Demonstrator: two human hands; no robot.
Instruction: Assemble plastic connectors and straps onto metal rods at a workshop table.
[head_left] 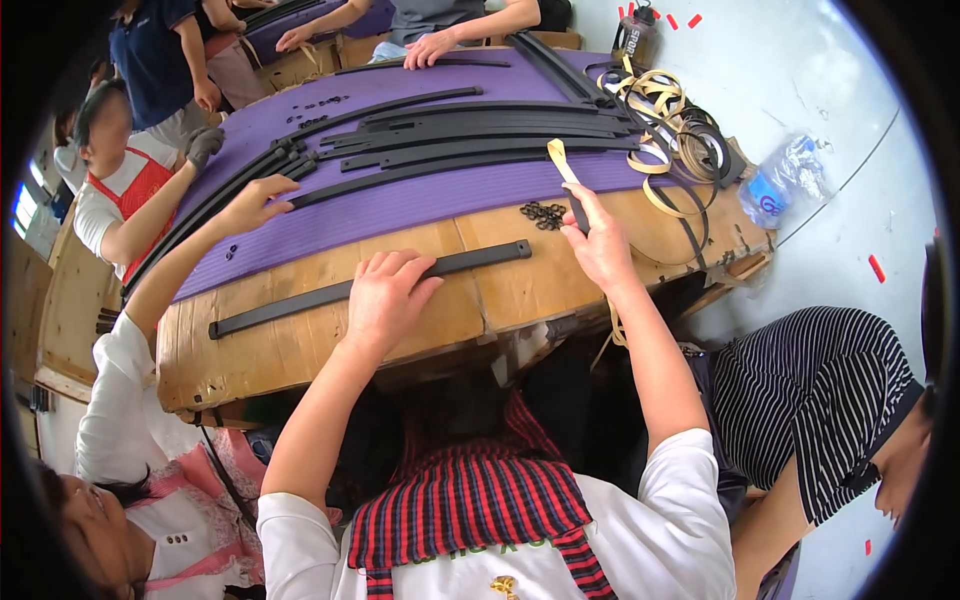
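Observation:
A long flat black bar (470,258) lies slantwise on the brown cardboard near me, with a small hole by its right end. My left hand (388,298) is closed over its middle, fingers across the far edge and thumb on the near side. In my right hand (603,245), raised over the table, a thin black-and-cream strip (561,165) is pinched; its cream end sticks up past the fingers. Cream strip also hangs below that wrist, at the table edge. Just left of this hand sits a small heap of black rings (543,215).
More black bars (480,130) are stacked on the purple mat (400,205). Tangled black-and-cream strips (680,140) lie at the right corner, beside a clear plastic bottle (785,185). Co-workers reach in from the left and far side; another person bends down at my right.

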